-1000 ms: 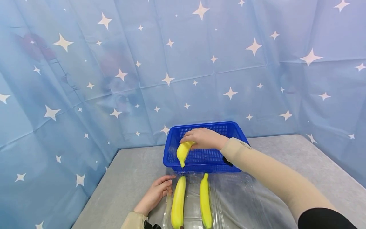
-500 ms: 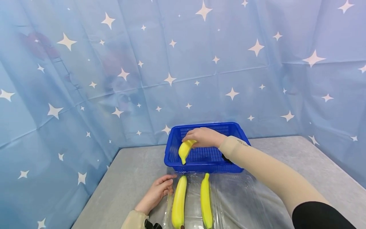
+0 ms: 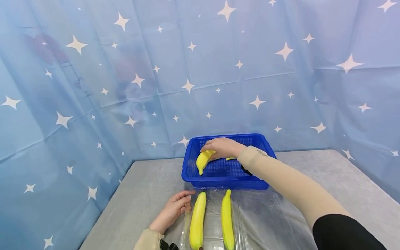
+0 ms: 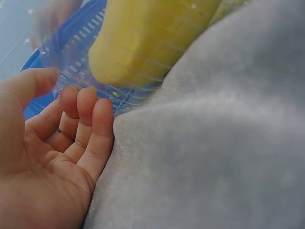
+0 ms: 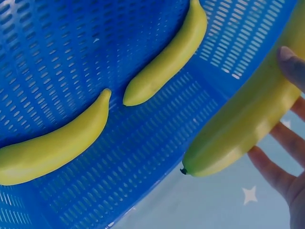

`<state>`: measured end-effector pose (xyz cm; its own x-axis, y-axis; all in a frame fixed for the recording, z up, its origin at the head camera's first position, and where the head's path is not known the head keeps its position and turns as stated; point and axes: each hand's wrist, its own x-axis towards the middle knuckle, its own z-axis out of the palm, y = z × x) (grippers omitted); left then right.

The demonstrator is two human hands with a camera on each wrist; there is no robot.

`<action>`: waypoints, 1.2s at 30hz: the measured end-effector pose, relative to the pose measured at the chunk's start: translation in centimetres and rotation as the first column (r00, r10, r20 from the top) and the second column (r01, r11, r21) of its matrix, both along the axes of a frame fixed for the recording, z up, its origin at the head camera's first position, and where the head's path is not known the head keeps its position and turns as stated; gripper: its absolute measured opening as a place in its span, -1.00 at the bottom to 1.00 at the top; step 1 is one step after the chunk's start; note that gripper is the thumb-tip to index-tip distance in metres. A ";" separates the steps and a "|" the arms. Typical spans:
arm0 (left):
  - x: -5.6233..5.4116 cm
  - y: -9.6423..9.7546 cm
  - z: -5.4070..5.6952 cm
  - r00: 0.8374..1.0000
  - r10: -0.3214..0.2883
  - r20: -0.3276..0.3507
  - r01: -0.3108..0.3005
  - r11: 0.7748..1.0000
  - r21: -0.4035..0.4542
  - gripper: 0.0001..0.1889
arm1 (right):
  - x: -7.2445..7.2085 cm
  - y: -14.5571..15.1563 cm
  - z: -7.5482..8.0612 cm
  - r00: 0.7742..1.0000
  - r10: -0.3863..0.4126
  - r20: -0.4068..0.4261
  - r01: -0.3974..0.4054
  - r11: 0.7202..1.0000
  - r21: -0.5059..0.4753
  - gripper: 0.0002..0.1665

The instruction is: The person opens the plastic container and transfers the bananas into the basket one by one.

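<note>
My right hand [image 3: 225, 147] grips a yellow banana [image 3: 203, 160] by its upper part, tilted with one end down, over the left part of a blue perforated basket [image 3: 225, 181]. The right wrist view shows two more bananas, one [image 5: 164, 62] near the other [image 5: 57, 148], lying inside the basket. In front of it stands a clear plastic tray [image 3: 214, 208] with two bananas, one left [image 3: 197, 222] and one right [image 3: 227, 220]. Beside the tray's left edge is my left hand [image 3: 172, 210]. Its fingers are loosely bent, their tips at the clear plastic.
A grey cloth-covered table [image 3: 150, 180] carries the basket and tray. Behind it hangs a blue curtain [image 3: 175, 55] with white stars. The basket stands close to the table's back edge.
My right hand has carried the banana slightly farther back over the basket, away from its front rim. The left hand stays beside the tray. The head view has shifted a little.
</note>
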<state>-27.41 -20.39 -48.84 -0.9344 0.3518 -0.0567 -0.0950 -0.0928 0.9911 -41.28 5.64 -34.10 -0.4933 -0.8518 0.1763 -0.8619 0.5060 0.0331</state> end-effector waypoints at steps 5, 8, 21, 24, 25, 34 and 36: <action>-0.1 0.0 -0.1 1.000 -0.005 -0.009 0.005 1.000 0.006 -0.57 | -0.4 -0.1 -0.4 1.000 -0.021 0.006 0.020 1.000 0.023 -0.48; -0.1 0.0 -0.2 1.000 -0.001 -0.007 0.001 1.000 -0.002 -0.58 | -0.5 -0.3 -0.9 0.999 -0.004 -0.033 0.006 0.998 0.062 -0.49; 0.0 0.2 -0.1 1.000 -0.001 -0.009 0.001 1.000 -0.009 -0.55 | -1.0 -0.6 -2.4 0.996 0.014 -0.085 -0.003 0.993 0.119 -0.50; 0.0 0.1 -0.1 1.000 -0.004 -0.011 0.004 1.000 -0.003 -0.55 | -1.5 -0.9 -2.8 0.997 0.008 -0.077 0.002 0.991 0.132 -0.50; 0.0 0.1 -0.1 1.000 -0.005 -0.010 0.005 1.000 -0.004 -0.55 | -1.6 -1.0 -2.9 0.997 0.006 -0.074 0.005 0.990 0.139 -0.49; -0.2 0.1 -0.4 0.999 -0.026 -0.026 0.026 1.000 -0.003 -0.54 | -2.7 -1.8 -4.2 0.998 0.000 -0.057 0.009 0.989 0.150 -0.49; -0.2 0.1 -0.4 0.999 -0.024 -0.025 0.024 1.000 -0.008 -0.54 | -2.8 -2.0 -4.5 0.999 -0.012 -0.033 0.017 0.989 0.150 -0.49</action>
<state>-27.62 -20.31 -49.27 -0.9269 0.3736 -0.0364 -0.0725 -0.0831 0.9939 -44.05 3.68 -38.61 -0.5017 -0.8627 0.0632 -0.8519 0.5054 0.1372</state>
